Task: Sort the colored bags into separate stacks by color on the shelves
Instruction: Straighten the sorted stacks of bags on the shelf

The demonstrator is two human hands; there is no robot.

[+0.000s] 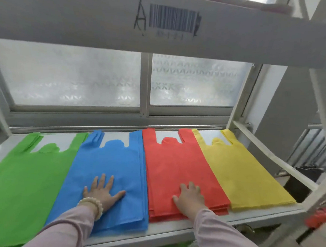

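Observation:
Four flat stacks of bags lie side by side on the white shelf (pixel 263 213): green bags (pixel 21 181) at the left, then blue bags (pixel 114 162), red bags (pixel 177 162) and yellow bags (pixel 239 170) at the right. My left hand (pixel 102 191) rests palm down with fingers spread on the near part of the blue stack. My right hand (pixel 189 198) lies flat on the near part of the red stack, fingers apart. Neither hand grips a bag.
The upper shelf's front beam (pixel 69 18) with a barcode label (pixel 173 19) crosses overhead. A frosted window (pixel 75 76) stands behind the shelf. White uprights (pixel 242 95) and a diagonal brace (pixel 271 154) frame the right side. Something red (pixel 318 218) shows at the lower right.

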